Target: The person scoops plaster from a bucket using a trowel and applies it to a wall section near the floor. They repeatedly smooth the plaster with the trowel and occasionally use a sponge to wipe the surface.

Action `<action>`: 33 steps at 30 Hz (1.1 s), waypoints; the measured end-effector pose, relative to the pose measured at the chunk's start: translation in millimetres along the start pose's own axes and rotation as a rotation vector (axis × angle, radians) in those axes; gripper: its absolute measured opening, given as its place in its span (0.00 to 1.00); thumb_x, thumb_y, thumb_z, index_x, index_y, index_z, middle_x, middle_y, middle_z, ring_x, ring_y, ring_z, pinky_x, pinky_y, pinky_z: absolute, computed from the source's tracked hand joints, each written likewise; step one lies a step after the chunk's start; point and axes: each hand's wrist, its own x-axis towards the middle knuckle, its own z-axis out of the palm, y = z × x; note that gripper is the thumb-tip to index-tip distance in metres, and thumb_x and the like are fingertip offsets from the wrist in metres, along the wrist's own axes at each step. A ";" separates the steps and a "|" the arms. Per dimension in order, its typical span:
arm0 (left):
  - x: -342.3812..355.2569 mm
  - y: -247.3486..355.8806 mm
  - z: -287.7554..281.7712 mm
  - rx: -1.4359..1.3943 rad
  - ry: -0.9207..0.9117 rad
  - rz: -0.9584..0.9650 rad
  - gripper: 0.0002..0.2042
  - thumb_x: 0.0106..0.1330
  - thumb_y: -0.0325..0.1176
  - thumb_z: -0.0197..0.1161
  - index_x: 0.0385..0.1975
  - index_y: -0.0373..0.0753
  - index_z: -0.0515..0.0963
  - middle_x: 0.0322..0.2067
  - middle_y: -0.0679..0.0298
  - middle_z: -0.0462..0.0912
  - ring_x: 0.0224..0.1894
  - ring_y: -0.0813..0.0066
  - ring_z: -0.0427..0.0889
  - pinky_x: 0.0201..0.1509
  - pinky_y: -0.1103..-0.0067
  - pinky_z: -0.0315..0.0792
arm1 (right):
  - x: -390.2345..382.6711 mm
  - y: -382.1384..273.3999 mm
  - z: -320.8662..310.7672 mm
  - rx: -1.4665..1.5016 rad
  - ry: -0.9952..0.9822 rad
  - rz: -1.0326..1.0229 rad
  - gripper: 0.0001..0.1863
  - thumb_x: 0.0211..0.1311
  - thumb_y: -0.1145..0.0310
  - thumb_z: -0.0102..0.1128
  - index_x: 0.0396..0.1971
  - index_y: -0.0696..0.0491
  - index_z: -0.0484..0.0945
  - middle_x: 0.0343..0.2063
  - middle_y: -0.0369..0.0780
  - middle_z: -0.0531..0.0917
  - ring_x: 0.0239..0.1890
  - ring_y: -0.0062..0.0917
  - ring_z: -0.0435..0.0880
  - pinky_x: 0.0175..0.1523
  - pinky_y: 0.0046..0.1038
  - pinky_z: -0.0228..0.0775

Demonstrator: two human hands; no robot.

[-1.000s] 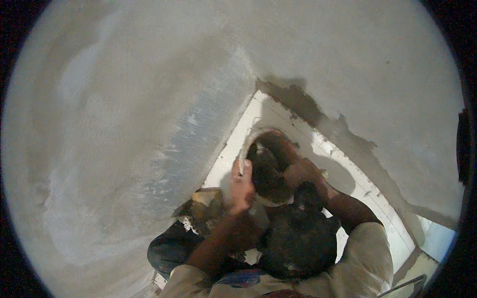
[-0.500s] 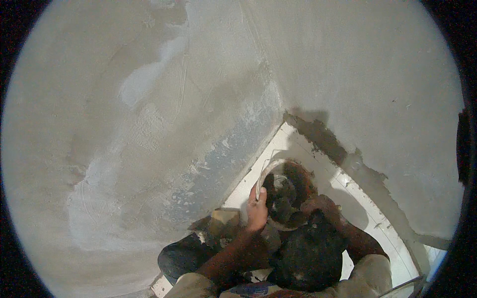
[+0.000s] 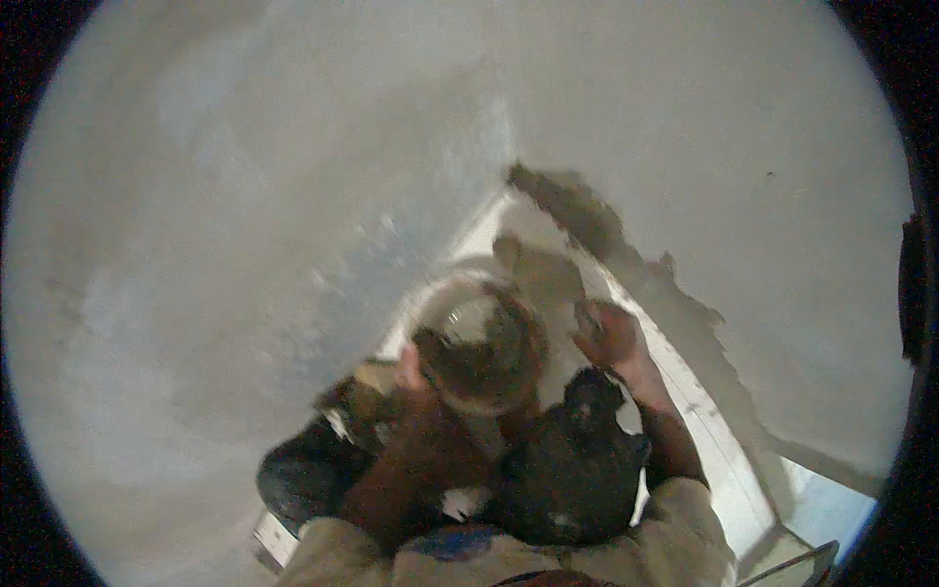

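A round bucket (image 3: pixel 533 357) stands in front of me between my knees, its inner wall smeared with dark residue. Inside it is a greyish, shiny patch that looks wet; what exactly it is I cannot make out. My left hand (image 3: pixel 415 382) grips the bucket's left rim, with the fingers partly hidden. To the right of the bucket and apart from it is my right hand (image 3: pixel 611 338), over the white floor strip. Blur smears its fingers, so whether they hold anything is unclear.
Plastered grey walls (image 3: pixel 685 117) meet at a corner ahead. Dark, rough mortar (image 3: pixel 587 215) runs along the right wall's foot above white tiles (image 3: pixel 699 421). A yellowish block-like thing (image 3: pixel 377 377) lies left of the bucket. A thin frame (image 3: pixel 797 567) stands at lower right.
My right hand has come away from the bucket to the right. My left hand still holds the rim. The view has shifted, so the bucket and corner appear farther left.
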 end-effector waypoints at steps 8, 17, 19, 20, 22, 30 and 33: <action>15.9 -12.0 -19.6 0.180 0.146 0.209 0.21 0.82 0.47 0.48 0.47 0.32 0.79 0.39 0.61 0.79 0.40 0.70 0.73 0.48 0.71 0.70 | 58.6 36.0 70.0 0.054 0.096 0.194 0.20 0.61 0.57 0.70 0.45 0.56 0.80 0.35 0.51 0.84 0.39 0.53 0.84 0.43 0.47 0.77; 8.3 -19.0 -9.3 0.297 0.222 0.156 0.25 0.83 0.51 0.46 0.55 0.33 0.78 0.43 0.57 0.81 0.46 0.66 0.76 0.53 0.70 0.71 | 127.2 45.9 102.6 -0.075 0.109 0.219 0.16 0.64 0.62 0.66 0.40 0.61 0.81 0.33 0.57 0.86 0.41 0.53 0.88 0.46 0.48 0.79; 17.4 -45.2 -25.3 0.332 0.276 0.170 0.25 0.83 0.51 0.46 0.57 0.34 0.78 0.44 0.57 0.82 0.47 0.66 0.77 0.54 0.69 0.72 | 152.4 33.0 102.8 0.033 0.056 0.256 0.15 0.64 0.62 0.66 0.39 0.61 0.82 0.32 0.58 0.86 0.40 0.54 0.88 0.45 0.47 0.79; 15.7 -44.0 -25.5 0.356 0.261 0.156 0.25 0.84 0.51 0.46 0.57 0.34 0.78 0.45 0.56 0.82 0.47 0.65 0.77 0.55 0.68 0.72 | 163.1 25.5 101.3 0.087 0.030 0.281 0.15 0.64 0.62 0.66 0.38 0.61 0.83 0.32 0.58 0.87 0.40 0.54 0.88 0.45 0.47 0.79; 6.6 -16.9 -18.1 0.402 0.211 0.127 0.25 0.84 0.51 0.45 0.59 0.35 0.77 0.46 0.55 0.82 0.48 0.64 0.78 0.56 0.66 0.72 | 180.1 16.9 90.2 0.025 -0.033 0.315 0.16 0.64 0.62 0.65 0.38 0.62 0.84 0.32 0.58 0.87 0.38 0.54 0.88 0.46 0.46 0.79; 3.2 -22.5 -20.3 0.562 0.233 0.254 0.27 0.84 0.50 0.42 0.61 0.31 0.74 0.51 0.47 0.81 0.54 0.55 0.79 0.62 0.63 0.71 | 191.2 58.5 94.3 0.011 0.116 0.239 0.16 0.65 0.60 0.66 0.37 0.61 0.83 0.22 0.51 0.84 0.27 0.38 0.88 0.37 0.40 0.77; 4.4 -19.9 -11.2 0.407 0.270 0.143 0.26 0.85 0.48 0.43 0.60 0.29 0.75 0.51 0.48 0.81 0.55 0.57 0.78 0.63 0.64 0.70 | 195.8 64.4 92.2 0.035 0.130 0.247 0.16 0.67 0.61 0.66 0.35 0.62 0.83 0.21 0.49 0.84 0.25 0.33 0.87 0.33 0.38 0.77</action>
